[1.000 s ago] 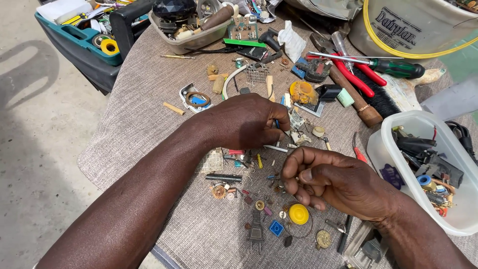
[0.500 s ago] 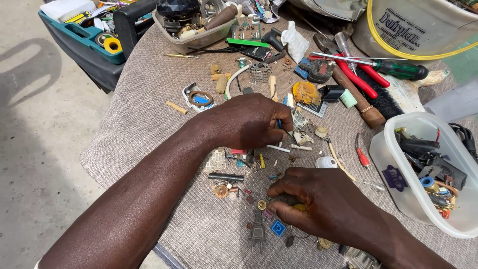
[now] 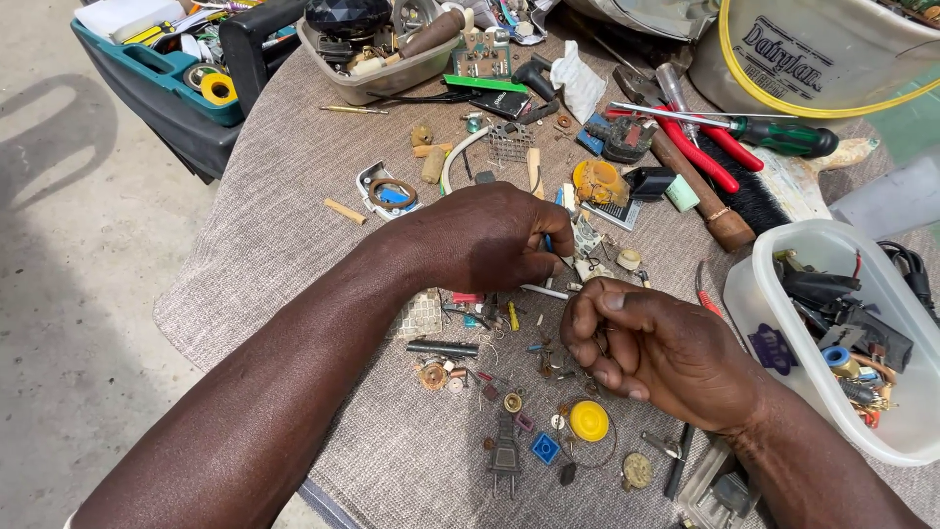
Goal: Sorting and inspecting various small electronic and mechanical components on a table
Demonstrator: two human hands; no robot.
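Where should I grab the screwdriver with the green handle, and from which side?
Grip the green screwdriver by its thick handle at the right end, coming from above. The handle lies flat and uncovered by the bucket, while its thin shaft crosses over the red pliers and gives less to hold.

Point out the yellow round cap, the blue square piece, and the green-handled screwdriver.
yellow round cap (image 3: pixel 588 420), head view, middle of its top face.
blue square piece (image 3: pixel 545 448), head view, centre of its upper face.
green-handled screwdriver (image 3: pixel 783 135), head view, on the green handle.
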